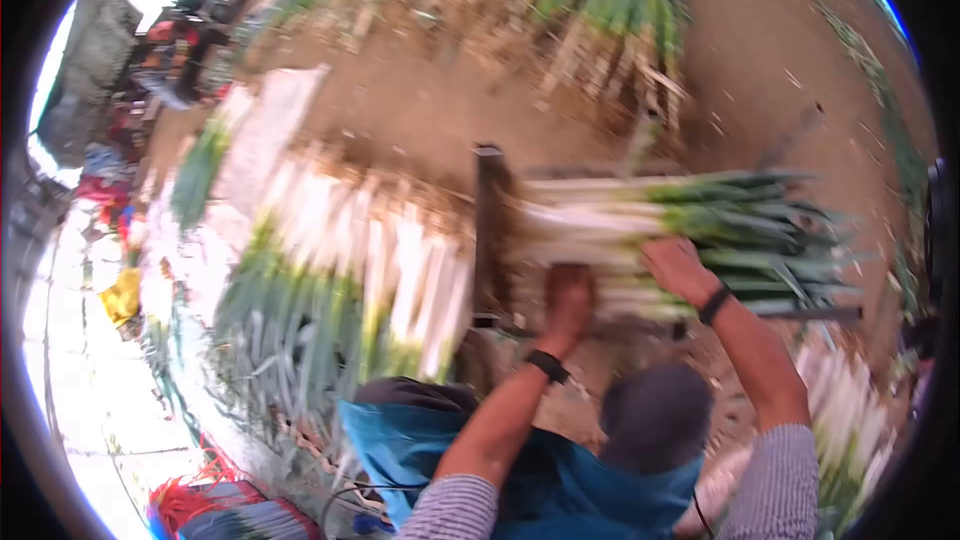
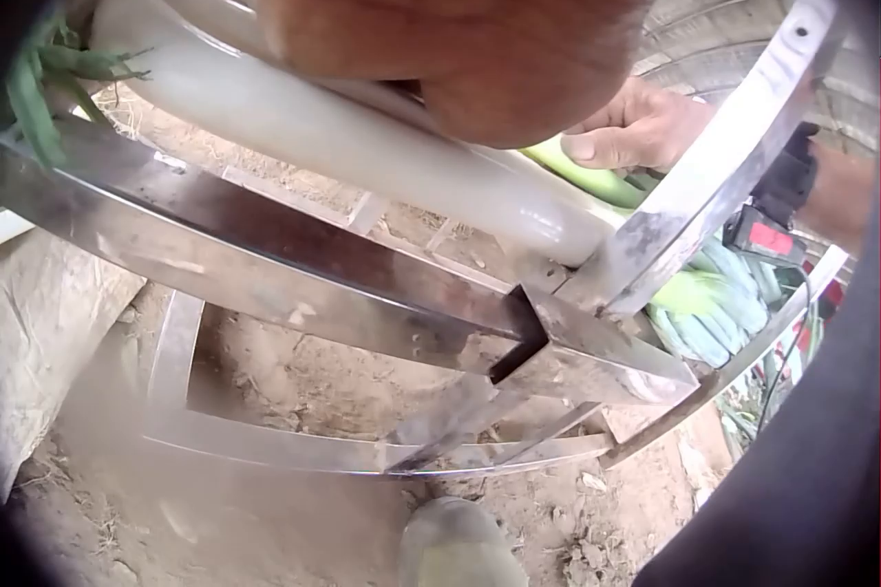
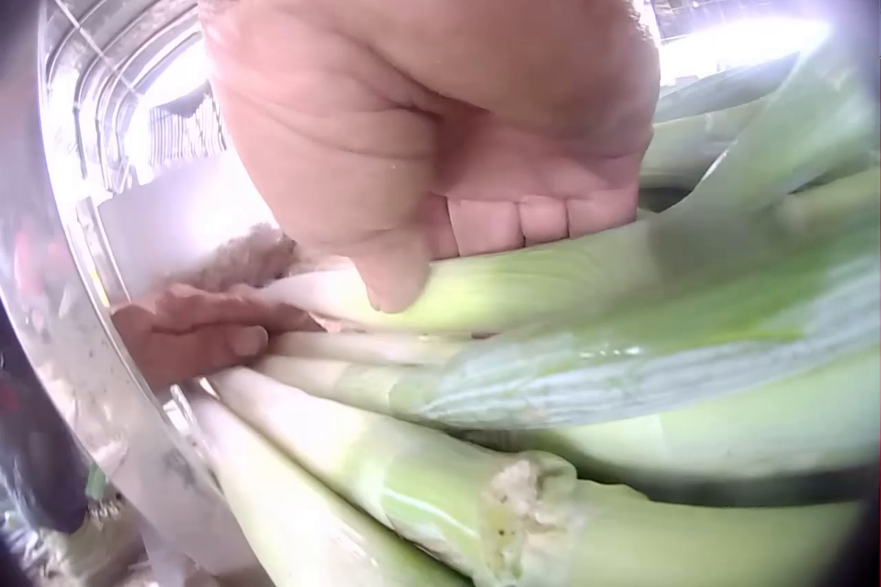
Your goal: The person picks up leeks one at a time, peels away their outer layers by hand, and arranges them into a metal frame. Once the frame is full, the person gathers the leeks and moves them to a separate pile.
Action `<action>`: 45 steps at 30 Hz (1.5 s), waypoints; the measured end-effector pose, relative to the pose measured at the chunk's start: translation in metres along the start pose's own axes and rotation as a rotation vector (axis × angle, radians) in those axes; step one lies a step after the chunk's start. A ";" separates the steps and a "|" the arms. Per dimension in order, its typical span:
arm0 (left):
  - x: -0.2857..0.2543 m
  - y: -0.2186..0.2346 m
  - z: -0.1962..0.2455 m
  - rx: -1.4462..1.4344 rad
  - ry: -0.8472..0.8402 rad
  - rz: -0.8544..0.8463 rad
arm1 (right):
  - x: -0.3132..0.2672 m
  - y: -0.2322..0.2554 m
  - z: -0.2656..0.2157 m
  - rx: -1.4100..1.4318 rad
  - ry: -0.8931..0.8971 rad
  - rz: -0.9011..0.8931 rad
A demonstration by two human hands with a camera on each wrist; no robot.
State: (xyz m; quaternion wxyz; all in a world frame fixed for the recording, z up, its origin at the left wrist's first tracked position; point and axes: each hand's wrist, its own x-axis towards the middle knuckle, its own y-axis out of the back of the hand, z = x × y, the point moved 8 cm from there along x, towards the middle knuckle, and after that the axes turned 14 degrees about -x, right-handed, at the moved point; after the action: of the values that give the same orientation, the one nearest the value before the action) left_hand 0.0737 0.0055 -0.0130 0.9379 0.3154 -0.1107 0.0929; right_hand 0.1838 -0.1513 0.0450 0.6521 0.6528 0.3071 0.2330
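Note:
A layer of long green onions (image 1: 600, 215) lies across a metal rack (image 2: 344, 284), white stems to the left and green leaves to the right. My left hand (image 1: 570, 300) rests on the white stems near the rack's upright end plate. In the right wrist view the left hand's fingers (image 3: 179, 333) reach out flat over the stems. To its right, my right hand (image 1: 680, 268) holds a green onion (image 3: 537, 287) where white turns to green. Its thumb (image 3: 395, 278) presses the near side, and its fingers curl behind the stem.
A large row of green onions (image 1: 340, 270) lies on the ground left of the rack. Another heap (image 1: 600, 10) is beyond it, and more stems (image 1: 845, 410) lie at the lower right. Red ties (image 1: 195, 495) sit at the lower left. The rack's end plate (image 1: 488, 230) stands upright.

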 end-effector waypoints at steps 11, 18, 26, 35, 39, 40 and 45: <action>-0.017 0.047 0.055 0.198 -0.119 0.057 | -0.002 0.004 -0.014 -0.044 -0.019 0.047; 0.035 0.050 0.020 0.233 0.059 -0.084 | -0.007 -0.006 -0.005 0.002 -0.086 0.011; 0.056 0.042 -0.005 0.124 0.078 -0.187 | 0.016 -0.001 -0.001 0.067 0.008 -0.140; 0.057 0.049 0.005 0.217 0.077 -0.156 | -0.008 0.002 0.003 0.115 -0.075 0.063; 0.063 0.036 -0.014 0.119 0.121 -0.173 | -0.013 -0.015 -0.005 -0.063 -0.145 0.186; 0.062 0.035 -0.017 0.087 0.126 -0.164 | -0.014 -0.013 -0.005 -0.062 -0.146 0.240; 0.054 0.037 -0.029 0.124 0.003 -0.064 | -0.026 -0.011 0.029 -0.127 -0.171 0.006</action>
State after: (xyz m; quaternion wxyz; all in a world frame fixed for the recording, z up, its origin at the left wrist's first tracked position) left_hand 0.1209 0.0582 0.0001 0.9192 0.3760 -0.0933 0.0701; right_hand 0.1851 -0.1912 0.0356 0.7151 0.6287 0.2332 0.1973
